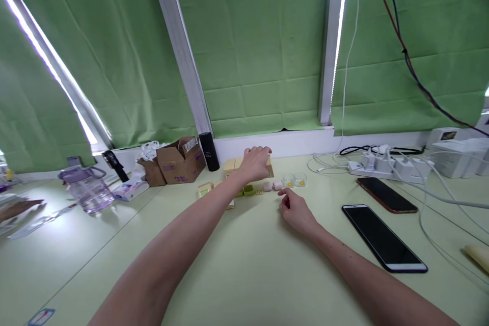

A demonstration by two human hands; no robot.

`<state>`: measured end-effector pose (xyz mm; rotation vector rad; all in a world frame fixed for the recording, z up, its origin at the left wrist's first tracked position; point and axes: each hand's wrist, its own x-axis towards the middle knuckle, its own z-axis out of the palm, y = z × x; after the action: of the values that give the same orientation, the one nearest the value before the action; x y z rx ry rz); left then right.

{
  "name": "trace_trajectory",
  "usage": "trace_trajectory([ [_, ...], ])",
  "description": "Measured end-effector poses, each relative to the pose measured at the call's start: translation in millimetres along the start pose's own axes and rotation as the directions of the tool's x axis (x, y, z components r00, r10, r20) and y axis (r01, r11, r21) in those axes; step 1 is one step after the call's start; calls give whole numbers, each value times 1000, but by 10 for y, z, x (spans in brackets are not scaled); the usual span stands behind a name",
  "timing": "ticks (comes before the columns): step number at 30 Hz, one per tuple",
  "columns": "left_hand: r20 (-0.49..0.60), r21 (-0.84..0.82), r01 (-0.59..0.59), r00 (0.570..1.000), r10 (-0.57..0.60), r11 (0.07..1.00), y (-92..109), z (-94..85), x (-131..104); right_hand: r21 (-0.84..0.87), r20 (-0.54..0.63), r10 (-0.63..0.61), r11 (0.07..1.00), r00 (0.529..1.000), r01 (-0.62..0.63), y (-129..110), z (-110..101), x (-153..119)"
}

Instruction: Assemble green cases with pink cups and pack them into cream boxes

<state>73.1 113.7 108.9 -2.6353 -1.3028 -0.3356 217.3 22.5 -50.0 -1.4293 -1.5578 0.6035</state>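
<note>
My left hand (255,163) reaches far across the table, its fingers bent down over a small pale yellow box (269,169). The fingertips are hidden behind the hand, but the fingers look closed on that box. Similar boxes (230,166) stand beside it. My right hand (297,209) rests nearer on the table, loosely curled with the index finger apart and nothing visible in it. Just beyond it are small pink pieces (277,185) and clear cups with yellow bits (301,181). A green cup (249,190) sits under my left wrist, near another pale box (205,190).
Left: a purple water bottle (87,188), tissue pack (131,191), cardboard box (181,160) and black cylinder (209,152). Right: two phones (384,237), (386,194) and a power strip (389,169) with loose cables. Another person's hand (19,210) is at the far left.
</note>
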Motion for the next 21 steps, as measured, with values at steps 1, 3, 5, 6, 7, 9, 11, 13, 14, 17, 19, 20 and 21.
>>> trace_trajectory([
  [1, 2, 19, 9, 1000, -9, 1000, -16, 19, 74, -2, 7, 6, 1000, 1000, -6, -7, -5, -1],
  [3, 1, 40, 24, 1000, -24, 999, -48, 106, 196, -8, 16, 10, 1000, 1000, -9, -18, -14, -1],
  [5, 4, 56, 41, 999, -41, 998, -76, 240, 286, -15, 22, 13, 1000, 1000, -13, -28, -23, -2],
  [6, 8, 63, 50, 999, -51, 997, -86, 317, 320, -17, 23, 14, 1000, 1000, -14, -35, -28, -2],
  [7, 12, 69, 60, 998, -61, 996, -94, 397, 348, -19, 25, 15, 1000, 1000, -15, -41, -32, -2],
  [9, 23, 79, 72, 997, -74, 994, -106, 550, 386, -20, 27, 19, 1000, 999, -18, -55, -39, -2],
  [11, 36, 88, 82, 996, -85, 993, -115, 684, 405, -21, 26, 21, 1000, 999, -21, -63, -42, -1],
  [13, 43, 95, 84, 995, -88, 992, -124, 786, 407, -25, 19, 17, 1000, 1000, -16, -62, -40, 2],
  [14, 44, 97, 87, 995, -91, 991, -127, 824, 403, -28, 17, 11, 1000, 1000, -10, -59, -38, 4],
  [17, 42, 102, 118, 992, -123, 988, -117, 888, 376, -37, 18, 2, 999, 1000, -1, -44, -28, 8],
  [19, 27, 101, 151, 988, -154, 983, -81, 898, 342, -39, 21, 3, 999, 1000, -2, -35, -22, 8],
  [20, 17, 99, 166, 986, -168, 981, -53, 897, 321, -37, 24, 4, 999, 1000, -3, -33, -19, 7],
  [21, 6, 97, 177, 984, -178, 979, -20, 894, 295, -35, 27, 4, 999, 1000, -3, -33, -16, 5],
])
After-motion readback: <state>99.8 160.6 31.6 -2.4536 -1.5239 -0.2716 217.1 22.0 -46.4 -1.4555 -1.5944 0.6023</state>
